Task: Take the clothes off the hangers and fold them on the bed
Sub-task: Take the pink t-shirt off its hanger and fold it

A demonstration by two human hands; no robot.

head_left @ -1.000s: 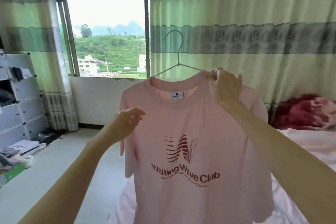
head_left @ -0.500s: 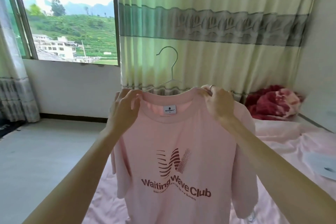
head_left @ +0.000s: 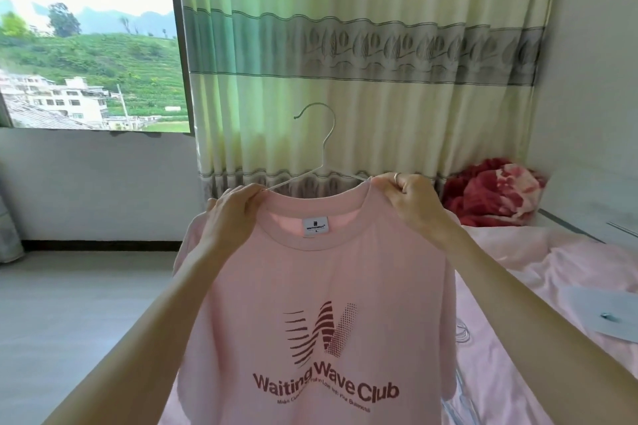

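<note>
Pink cotton T-shirt with a dark red wave print is hanging between two pinching grips: the left hand is clutching the shoulder seam at the collar's left, the right hand is nipping the collar's right edge. Above both grips a thin white wire hanger is poking out through the neck. Such soft, light cloth will probably sag, so shoulders look like the best holds. Below, the hem is cut off; the hanger's arms are hiding inside. Behind is lying the pink-sheeted bed.
</note>
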